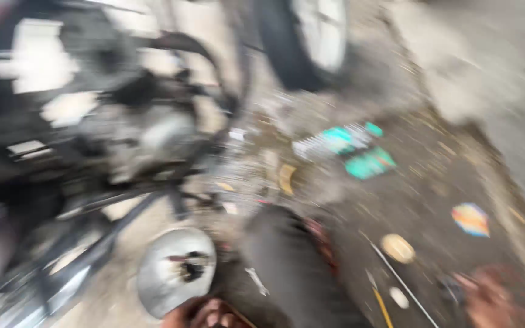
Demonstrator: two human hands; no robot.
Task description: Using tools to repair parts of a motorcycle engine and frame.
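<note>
The whole view is smeared by motion. My right hand [494,299] is a blurred shape at the bottom right, low over the dirty ground. It is beside a small dark object [454,289]; whether it grips it cannot be told. A thin metal rod [399,279] and a yellow-handled tool [382,305] lie just left of that hand. My left hand is not visible. My knee in dark trousers [290,261] fills the bottom centre, with what looks like a sandalled foot [205,314] at the bottom edge.
A motorcycle's engine [147,136] and frame fill the left, with its wheel [305,36] at the top. A metal bowl [159,279] holding small dark parts sits on the ground. Teal packets [366,163], a round tan lid [398,248] and a colourful wrapper [471,219] litter the ground.
</note>
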